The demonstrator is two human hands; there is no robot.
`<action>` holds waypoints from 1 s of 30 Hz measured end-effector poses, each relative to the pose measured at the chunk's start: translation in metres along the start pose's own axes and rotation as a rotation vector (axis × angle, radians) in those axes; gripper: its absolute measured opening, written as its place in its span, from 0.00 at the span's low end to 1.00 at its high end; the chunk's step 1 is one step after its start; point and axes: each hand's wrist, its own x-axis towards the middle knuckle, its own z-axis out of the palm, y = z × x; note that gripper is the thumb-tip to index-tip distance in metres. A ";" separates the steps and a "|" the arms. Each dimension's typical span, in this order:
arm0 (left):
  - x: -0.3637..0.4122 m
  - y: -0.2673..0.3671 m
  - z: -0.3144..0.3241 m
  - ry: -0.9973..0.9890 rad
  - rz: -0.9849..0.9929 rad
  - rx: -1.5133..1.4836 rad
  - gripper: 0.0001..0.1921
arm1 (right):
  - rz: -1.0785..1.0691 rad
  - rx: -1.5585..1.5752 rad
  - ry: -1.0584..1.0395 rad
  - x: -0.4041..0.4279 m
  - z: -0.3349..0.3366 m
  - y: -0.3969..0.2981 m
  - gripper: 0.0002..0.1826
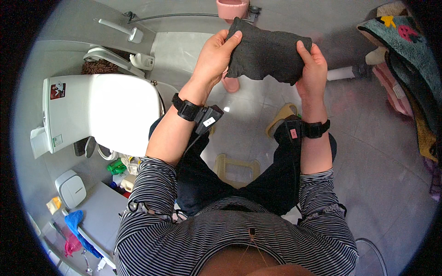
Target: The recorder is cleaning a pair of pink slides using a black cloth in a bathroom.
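Note:
A dark grey cloth [267, 53] is stretched between my two hands at the top middle of the head view. My left hand [215, 55] grips its left edge, thumb on top and fingers behind. At the right edge, my right hand [312, 67] pinches the cloth in the same way. The cloth hangs above the tiled floor, its lower edge uneven and wavy. Each wrist wears a black strap with a small device. Below the cloth, partly hidden by it and my left hand, lies a pink slipper [230, 84].
A white toilet [124, 114] stands at the left, with a toilet brush [133, 33] on the wall beyond. Another pink slipper [233, 9] is at the top. Patterned textiles [407, 45] hang at the right. A yellowish plastic stool [238, 162] shows between my legs.

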 end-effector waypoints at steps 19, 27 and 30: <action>0.001 -0.004 -0.004 0.082 0.065 0.048 0.12 | -0.071 -0.037 0.170 -0.007 0.008 0.002 0.20; 0.000 -0.001 -0.010 0.015 0.208 0.147 0.23 | -0.094 -0.566 -0.090 -0.009 0.002 0.007 0.25; -0.003 0.000 -0.011 0.012 0.250 0.618 0.27 | -0.270 -0.757 -0.106 -0.006 -0.001 0.013 0.25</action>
